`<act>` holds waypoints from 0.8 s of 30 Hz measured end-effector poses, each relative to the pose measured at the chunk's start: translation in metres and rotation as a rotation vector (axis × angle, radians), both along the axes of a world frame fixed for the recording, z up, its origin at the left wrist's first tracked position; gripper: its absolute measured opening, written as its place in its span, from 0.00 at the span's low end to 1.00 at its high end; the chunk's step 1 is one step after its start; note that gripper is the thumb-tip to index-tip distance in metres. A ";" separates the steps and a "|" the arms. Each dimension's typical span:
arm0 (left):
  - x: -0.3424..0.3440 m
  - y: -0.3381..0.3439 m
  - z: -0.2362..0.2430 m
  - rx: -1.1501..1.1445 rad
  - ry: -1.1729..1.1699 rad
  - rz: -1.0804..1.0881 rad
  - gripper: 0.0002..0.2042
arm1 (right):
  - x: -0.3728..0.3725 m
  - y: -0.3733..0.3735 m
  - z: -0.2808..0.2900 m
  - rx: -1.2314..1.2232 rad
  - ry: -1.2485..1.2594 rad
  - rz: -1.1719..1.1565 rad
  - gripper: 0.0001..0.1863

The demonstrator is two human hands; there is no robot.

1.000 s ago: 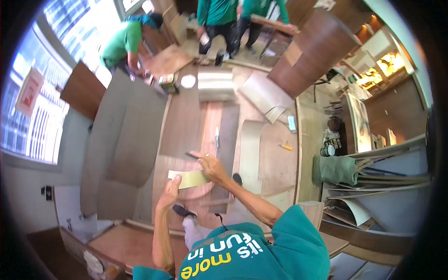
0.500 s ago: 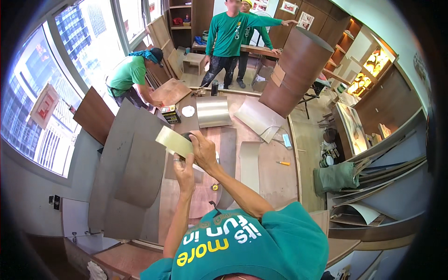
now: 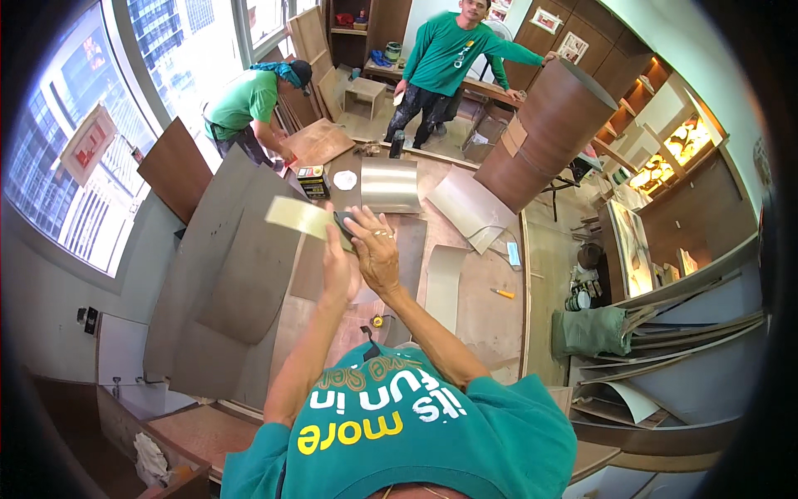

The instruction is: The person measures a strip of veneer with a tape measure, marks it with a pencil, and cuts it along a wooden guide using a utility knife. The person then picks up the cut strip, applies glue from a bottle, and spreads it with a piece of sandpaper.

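Observation:
A short pale yellow-beige strip [image 3: 293, 218], flat and stiff-looking, is held up over the work table by my left hand [image 3: 339, 270]. My left fingers lie along its near end, the thumb side turned up. My right hand [image 3: 376, 254] presses a small dark block [image 3: 342, 223] against that same end, its fingers stretched over the block. Most of the block is hidden under the fingers, so its exact kind cannot be made out. Below my hands, brown laminate sheets lie on the table [image 3: 490, 333]. A yellow-and-black tape measure [image 3: 377, 321] sits near my chest.
Large grey-brown sheets [image 3: 216, 274] lean over the table's left side. A yellow-handled cutter [image 3: 503, 293] and a curved pale sheet [image 3: 446, 287] are at right. A tall brown laminate roll [image 3: 549, 133] stands at the far right. One co-worker [image 3: 249, 108] bends at far left; others stand behind.
My right hand has gone from a curled grip to fingers laid out over the dark block. The strip sits a little higher and further left. A standing co-worker's outstretched arm has lowered toward the roll.

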State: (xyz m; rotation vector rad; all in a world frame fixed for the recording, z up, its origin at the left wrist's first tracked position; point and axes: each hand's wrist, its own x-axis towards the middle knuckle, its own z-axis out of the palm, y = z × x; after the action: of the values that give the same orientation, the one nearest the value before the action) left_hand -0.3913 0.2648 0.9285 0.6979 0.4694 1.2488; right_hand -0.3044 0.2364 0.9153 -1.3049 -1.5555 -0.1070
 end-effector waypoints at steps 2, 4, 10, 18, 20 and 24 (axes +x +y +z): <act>-0.010 0.024 0.014 -0.043 -0.144 -0.067 0.28 | 0.004 -0.008 -0.014 -0.040 -0.081 0.077 0.20; -0.018 0.027 0.020 -0.064 -0.199 -0.168 0.28 | 0.002 -0.006 -0.010 -0.027 -0.118 0.028 0.19; -0.051 0.055 0.016 0.031 -0.094 -0.081 0.28 | -0.004 0.009 0.009 -0.111 -0.169 0.174 0.20; -0.095 0.077 0.063 0.071 -0.161 -0.015 0.28 | 0.094 -0.007 -0.076 -0.388 0.480 -0.084 0.19; -0.094 0.079 0.075 0.079 -0.202 -0.022 0.28 | 0.078 -0.004 -0.038 -0.384 0.583 0.200 0.17; -0.082 0.078 0.071 0.077 -0.178 -0.046 0.27 | 0.071 0.014 -0.037 -0.192 -0.069 0.287 0.10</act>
State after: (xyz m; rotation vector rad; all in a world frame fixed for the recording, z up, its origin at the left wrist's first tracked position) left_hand -0.4735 0.3428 0.9992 0.6523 0.2584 1.2780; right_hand -0.2329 0.2508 0.8787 -1.2193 -1.8308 0.1837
